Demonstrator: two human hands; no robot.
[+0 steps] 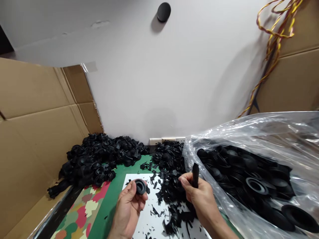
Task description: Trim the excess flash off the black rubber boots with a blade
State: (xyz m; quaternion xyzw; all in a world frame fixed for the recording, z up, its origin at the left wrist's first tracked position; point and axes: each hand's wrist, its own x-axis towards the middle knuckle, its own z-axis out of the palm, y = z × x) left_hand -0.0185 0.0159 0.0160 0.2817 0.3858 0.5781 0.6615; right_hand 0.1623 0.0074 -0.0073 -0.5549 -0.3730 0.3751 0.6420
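My left hand (129, 209) pinches a round black rubber part (141, 187) between thumb and fingers, its ringed opening turned toward me. To the right, my right hand (200, 196) is closed around a slim black tool handle (195, 175) that sticks up above the fist; its working end is hidden, so I cannot tell its kind. Beneath both hands lies a white sheet (144, 219) strewn with black rubber scraps (171, 189). The scraps heap up beside my right hand and run back toward the wall.
A pile of black rubber parts (99, 159) stands at the back left against a cardboard panel (42, 132). On the right, a clear plastic bag (206, 176) holds more black parts (234, 169). Power sockets (156, 141) line the wall base; a yellow-red twisted cord (270, 66) hangs upper right.
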